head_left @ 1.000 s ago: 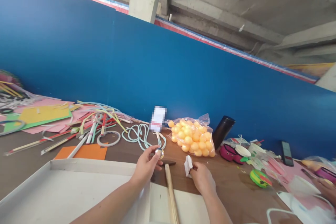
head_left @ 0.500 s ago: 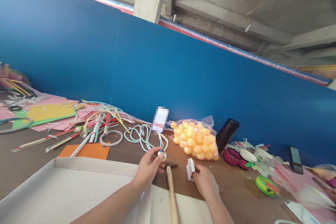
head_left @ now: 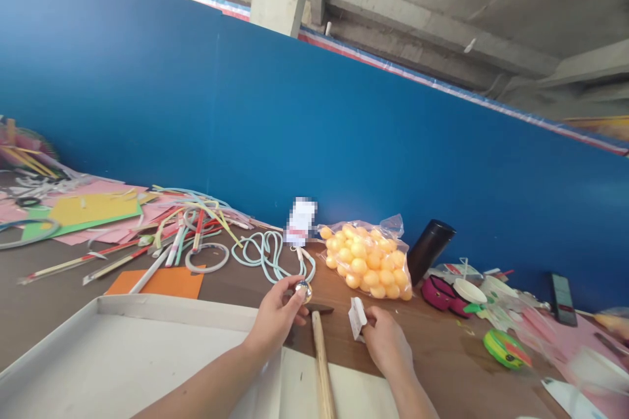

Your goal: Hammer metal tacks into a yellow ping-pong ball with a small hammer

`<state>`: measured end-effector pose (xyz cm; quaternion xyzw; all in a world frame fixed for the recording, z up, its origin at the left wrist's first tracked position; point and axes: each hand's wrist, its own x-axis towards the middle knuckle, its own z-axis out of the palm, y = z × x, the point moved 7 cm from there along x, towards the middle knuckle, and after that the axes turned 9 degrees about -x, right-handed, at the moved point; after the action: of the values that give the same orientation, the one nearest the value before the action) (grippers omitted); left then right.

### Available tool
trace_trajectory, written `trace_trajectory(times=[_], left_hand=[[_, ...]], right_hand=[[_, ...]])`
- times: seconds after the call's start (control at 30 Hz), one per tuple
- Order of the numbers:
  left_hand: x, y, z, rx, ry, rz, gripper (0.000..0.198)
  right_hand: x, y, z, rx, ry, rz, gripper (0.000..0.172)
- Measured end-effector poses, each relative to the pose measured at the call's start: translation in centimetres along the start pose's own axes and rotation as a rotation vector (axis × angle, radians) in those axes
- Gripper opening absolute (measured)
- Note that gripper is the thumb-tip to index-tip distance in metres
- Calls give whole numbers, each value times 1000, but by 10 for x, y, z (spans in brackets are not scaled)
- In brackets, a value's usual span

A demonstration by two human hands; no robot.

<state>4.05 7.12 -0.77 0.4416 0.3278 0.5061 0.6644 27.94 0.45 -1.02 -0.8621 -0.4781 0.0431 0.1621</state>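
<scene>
My left hand (head_left: 273,322) pinches a small shiny silver ball (head_left: 301,290) between thumb and fingertips, just above the brown table. My right hand (head_left: 387,343) grips a small folded white paper piece (head_left: 356,317), held upright. Between the two hands lies a hammer (head_left: 320,359) with a pale wooden handle and a dark head, pointing away from me. A clear bag of orange ping-pong balls (head_left: 366,263) lies just beyond the hands.
A large white tray (head_left: 128,353) fills the near left. Coloured paper sheets, straws and pale blue cord loops (head_left: 268,253) cover the left of the table. A black cylinder (head_left: 430,251), a magenta pouch (head_left: 439,294), a green-yellow disc (head_left: 506,347) and a black remote (head_left: 562,291) lie right. A blue wall stands behind.
The view has shifted slightly, so the table's things sit a little further right and lower. Both hands keep their grips and have barely moved.
</scene>
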Motion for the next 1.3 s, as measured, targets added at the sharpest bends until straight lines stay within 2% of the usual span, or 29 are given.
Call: trace_trajectory(times=[0.23, 0.37, 0.5, 0.6, 0.83, 1.1, 1.3], left_hand=[[-1, 1, 0, -33, -1, 9, 45], [-3, 4, -1, -86, 22, -4, 47], [-7, 3, 6, -111, -52, -8, 46], [-14, 0, 14, -167, -143, -42, 43], [-23, -12, 28, -430, -270, -241, 38], [-22, -18, 30, -512, -309, -323, 27], [-25, -20, 33, -487, -331, -339, 28]], right_hand=[[-4, 1, -24, 274, 214, 42, 20], [-13, -7, -29, 589, 219, -31, 23], [-30, -28, -30, 851, 140, -148, 22], [-44, -46, -25, 983, 11, -214, 17], [-61, -74, -6, 1162, -288, -252, 21], [-66, -83, -8, 1187, -324, -285, 11], [-63, -78, -2, 1228, -340, -228, 19]])
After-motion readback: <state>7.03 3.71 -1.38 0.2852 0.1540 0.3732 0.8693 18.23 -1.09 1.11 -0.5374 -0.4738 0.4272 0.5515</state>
